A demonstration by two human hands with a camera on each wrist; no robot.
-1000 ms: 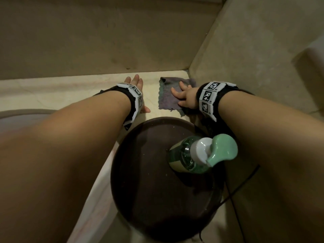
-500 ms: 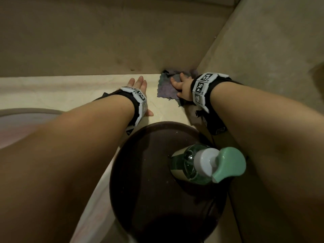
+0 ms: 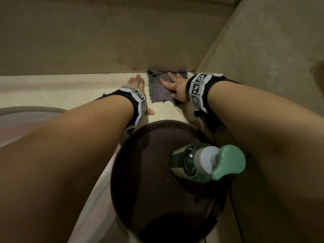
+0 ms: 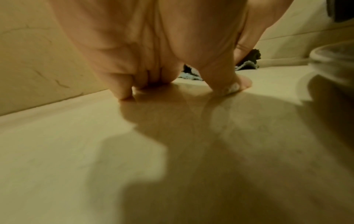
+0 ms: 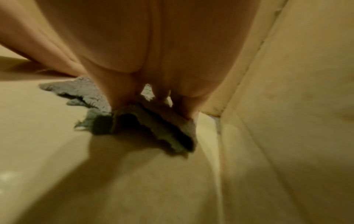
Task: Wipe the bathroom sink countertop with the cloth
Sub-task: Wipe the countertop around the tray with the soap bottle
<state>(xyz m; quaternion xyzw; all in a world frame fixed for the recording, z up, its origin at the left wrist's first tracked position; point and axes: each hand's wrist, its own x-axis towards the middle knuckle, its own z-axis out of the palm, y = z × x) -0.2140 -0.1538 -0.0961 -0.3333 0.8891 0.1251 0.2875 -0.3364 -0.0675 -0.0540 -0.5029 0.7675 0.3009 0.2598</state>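
While both bare forearms reach forward over it, a round dark brown tray (image 3: pixel 149 172) sits nearest, by the desk's right edge, carrying a clear green soap bottle with a white collar and mint-green pump head (image 3: pixel 206 163) on its right part. A thin black cable (image 3: pixel 235 216) runs down along the tray's right side. At the left, the curved rim of the pale sink basin (image 3: pixel 26 109) shows beside the left forearm.

Beyond the tray lies the cream, faintly veined stone desk (image 3: pixel 70 92). The left hand (image 3: pixel 135 85), wearing a black wrist strap with white coded tags (image 3: pixel 139 100), rests on the bare desk with straight fingers and thumb spread; its grip is wide and holds nothing. The left wrist view shows its fingertips (image 4: pixel 124 94) touching the surface.

Just to its right, apart from it, the right hand (image 3: pixel 175 86), also strapped at the wrist, presses flat with straight fingers on the grey-purple rectangular cloth with a wavy hem (image 3: pixel 159 90); its grip is wide, nothing clasped. The right wrist view shows the cloth's near edge (image 5: pixel 153 121) bunched and lifted under the palm.

The cloth lies in the desk's far right corner, its far edge touching the beige back wall (image 3: pixel 105 41) and its right side near the beige side wall (image 3: pixel 271 58).
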